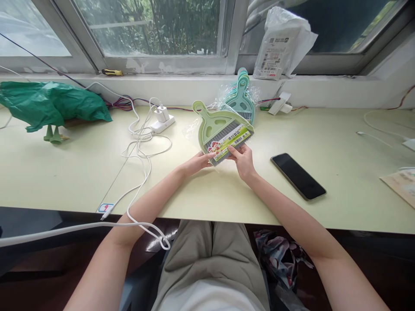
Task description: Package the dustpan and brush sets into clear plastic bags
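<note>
A light green dustpan and brush set [207, 125] is held up over the desk, tilted, with its handle toward the upper left. Clear plastic wrap surrounds it, and a printed label crosses its grey bristles. My left hand [198, 163] grips its lower left edge, thumb on the front. On the lower right, my right hand [244, 162] pinches the edge, its thumb on the label. Behind the set, several turquoise dustpan sets [242, 93] lean in a stack near the window wall.
White cables [142, 142] run from a power strip [163, 124] across the desk's left part. A phone [298, 176] lies to the right. A green plastic bag [55, 103] is at far left; a utility knife [112, 72] and wrapped package [275, 47] are on the sill.
</note>
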Demonstrator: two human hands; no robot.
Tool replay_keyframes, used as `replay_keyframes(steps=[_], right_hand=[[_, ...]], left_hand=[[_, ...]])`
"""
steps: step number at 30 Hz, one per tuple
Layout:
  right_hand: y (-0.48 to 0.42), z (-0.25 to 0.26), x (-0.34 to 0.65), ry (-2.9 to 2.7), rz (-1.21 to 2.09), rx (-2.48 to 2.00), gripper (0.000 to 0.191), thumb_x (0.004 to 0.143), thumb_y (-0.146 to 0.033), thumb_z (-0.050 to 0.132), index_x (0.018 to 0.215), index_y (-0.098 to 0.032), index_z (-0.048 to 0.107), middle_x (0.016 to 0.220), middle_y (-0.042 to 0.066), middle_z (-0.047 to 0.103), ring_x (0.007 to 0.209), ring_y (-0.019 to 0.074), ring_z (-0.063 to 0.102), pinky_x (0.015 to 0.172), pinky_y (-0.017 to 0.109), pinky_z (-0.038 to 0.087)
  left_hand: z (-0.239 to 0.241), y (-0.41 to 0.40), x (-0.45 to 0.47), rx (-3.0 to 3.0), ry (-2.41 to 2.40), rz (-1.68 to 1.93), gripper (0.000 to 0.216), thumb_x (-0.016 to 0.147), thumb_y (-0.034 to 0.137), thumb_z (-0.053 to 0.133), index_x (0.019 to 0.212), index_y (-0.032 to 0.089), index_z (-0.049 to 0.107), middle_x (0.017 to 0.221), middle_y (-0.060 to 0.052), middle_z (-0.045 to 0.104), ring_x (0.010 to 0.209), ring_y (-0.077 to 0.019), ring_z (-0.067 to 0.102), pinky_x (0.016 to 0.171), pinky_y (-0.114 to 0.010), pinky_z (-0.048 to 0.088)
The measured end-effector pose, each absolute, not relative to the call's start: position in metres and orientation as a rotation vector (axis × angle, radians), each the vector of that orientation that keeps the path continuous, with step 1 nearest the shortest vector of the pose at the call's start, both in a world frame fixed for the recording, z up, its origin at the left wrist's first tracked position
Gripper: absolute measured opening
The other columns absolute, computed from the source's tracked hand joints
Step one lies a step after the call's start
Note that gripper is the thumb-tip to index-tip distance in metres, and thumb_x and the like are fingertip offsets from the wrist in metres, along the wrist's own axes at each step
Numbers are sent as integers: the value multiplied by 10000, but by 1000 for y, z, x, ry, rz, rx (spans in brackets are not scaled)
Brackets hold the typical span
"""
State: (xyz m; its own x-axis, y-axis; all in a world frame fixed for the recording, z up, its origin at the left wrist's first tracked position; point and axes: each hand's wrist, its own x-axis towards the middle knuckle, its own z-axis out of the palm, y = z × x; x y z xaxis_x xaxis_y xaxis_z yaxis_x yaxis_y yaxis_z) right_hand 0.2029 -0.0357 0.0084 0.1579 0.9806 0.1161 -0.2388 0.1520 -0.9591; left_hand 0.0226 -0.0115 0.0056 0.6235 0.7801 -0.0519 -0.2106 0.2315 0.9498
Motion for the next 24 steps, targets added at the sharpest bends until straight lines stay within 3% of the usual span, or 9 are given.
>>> replay_keyframes(steps=[6,13,24], right_hand=[[-34,6,203,-1028,1116,-1024,453,669,-496,776,965,-209,590,996,48,726,949,226,694,792,407,618],[-32,3,207,-964,1229,-1075,509,577,-484,849,925,-196,613,1022,58,733,866,205,705,817,407,611],[-33,10,208,-980,1248,-971,506,575,-487,849,929,-203,627,988,60,745,930,247,709,847,455,600]], left_hand=[[3,-7,25,1082,625,998,451,760,394,718,1152,187,635,1260,-99,659,1193,-283,604,1004,-429,482],[3,-9,25,1038,694,957,506,698,282,769,1174,202,617,1254,-81,662,1137,-263,629,960,-432,506],[1,-16,27,1323,798,755,597,694,450,763,1228,220,625,1301,-89,631,1153,-277,595,950,-407,466]])
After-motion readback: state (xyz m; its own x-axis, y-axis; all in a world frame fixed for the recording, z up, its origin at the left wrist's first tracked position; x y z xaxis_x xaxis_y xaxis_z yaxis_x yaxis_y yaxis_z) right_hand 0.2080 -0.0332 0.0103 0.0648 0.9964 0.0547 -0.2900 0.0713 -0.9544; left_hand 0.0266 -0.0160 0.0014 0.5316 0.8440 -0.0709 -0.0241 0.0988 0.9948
